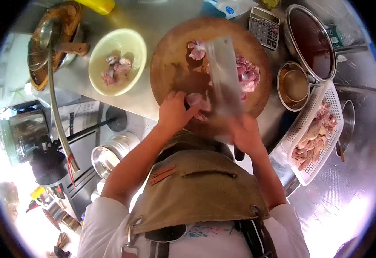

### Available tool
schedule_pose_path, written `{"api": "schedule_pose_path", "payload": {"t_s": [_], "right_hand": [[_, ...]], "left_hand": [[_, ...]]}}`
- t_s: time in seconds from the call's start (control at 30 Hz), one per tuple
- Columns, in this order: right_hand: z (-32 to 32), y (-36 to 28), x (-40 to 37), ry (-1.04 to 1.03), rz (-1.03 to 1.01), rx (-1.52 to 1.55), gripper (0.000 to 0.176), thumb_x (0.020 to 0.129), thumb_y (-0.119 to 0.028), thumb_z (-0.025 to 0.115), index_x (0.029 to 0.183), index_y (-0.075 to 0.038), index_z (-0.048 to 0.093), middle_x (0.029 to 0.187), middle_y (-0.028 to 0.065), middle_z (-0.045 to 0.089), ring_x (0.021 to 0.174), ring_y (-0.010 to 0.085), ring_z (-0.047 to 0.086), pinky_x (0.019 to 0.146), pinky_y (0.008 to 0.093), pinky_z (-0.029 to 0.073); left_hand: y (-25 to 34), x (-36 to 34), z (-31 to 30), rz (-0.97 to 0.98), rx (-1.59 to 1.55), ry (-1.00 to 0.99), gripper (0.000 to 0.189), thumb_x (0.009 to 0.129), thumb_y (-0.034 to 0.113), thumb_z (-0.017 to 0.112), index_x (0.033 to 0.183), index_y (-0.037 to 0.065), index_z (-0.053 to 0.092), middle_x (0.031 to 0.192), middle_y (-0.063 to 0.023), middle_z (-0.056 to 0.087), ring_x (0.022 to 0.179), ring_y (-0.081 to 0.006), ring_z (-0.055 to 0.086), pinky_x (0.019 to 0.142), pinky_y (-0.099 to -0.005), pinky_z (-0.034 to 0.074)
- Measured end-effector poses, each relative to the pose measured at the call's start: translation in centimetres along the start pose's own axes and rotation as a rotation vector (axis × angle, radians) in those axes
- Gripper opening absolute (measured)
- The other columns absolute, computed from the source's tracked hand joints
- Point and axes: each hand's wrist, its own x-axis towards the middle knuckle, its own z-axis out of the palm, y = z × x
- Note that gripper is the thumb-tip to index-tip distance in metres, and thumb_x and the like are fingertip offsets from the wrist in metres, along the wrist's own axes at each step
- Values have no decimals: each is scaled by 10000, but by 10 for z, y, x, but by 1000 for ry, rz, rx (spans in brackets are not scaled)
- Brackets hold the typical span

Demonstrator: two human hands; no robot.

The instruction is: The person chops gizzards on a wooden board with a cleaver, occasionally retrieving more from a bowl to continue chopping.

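Note:
My right hand, a little blurred by motion, is closed around the dark handle of a cleaver. Its broad blade is raised over the round wooden chopping board. At the board's near left, my left hand grips a piece of raw meat between thumb and fingers. A pile of raw meat lies to the right of the blade, partly hidden by it. One smaller raw chunk sits by itself towards the far side of the board.
Left of the board stands a pale bowl with several meat pieces. On the right are a calculator, a large pot of reddish liquid, a smaller metal bowl and a white basket of raw poultry pieces. A long-handled ladle extends at left.

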Motion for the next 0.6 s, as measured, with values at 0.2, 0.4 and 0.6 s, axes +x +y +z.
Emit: {"api": "schedule_pose_path", "payload": {"t_s": [0.2,0.4,0.6], "right_hand": [[9,-24,14,-7,-81,-180,304,968,-248,569,844,29,549,585,86,566,513,167,583,500,347,451],[22,-39,26,-6,-65,-293,214,942,-210,568,935,4,584,679,138,574,578,252,603,555,414,475],[50,-21,52,65,-410,-595,289,938,-233,580,819,20,509,712,266,580,692,465,586,597,499,443]], "left_hand": [[17,32,0,140,-11,-126,372,780,283,738,982,7,593,916,-215,656,842,-395,647,743,-456,516],[-6,29,0,-108,-286,47,353,769,264,770,964,33,586,816,-171,672,757,-373,658,702,-441,522],[-27,21,-6,-31,-289,-3,239,762,211,741,921,72,630,770,-130,660,731,-360,646,656,-456,512]]}}
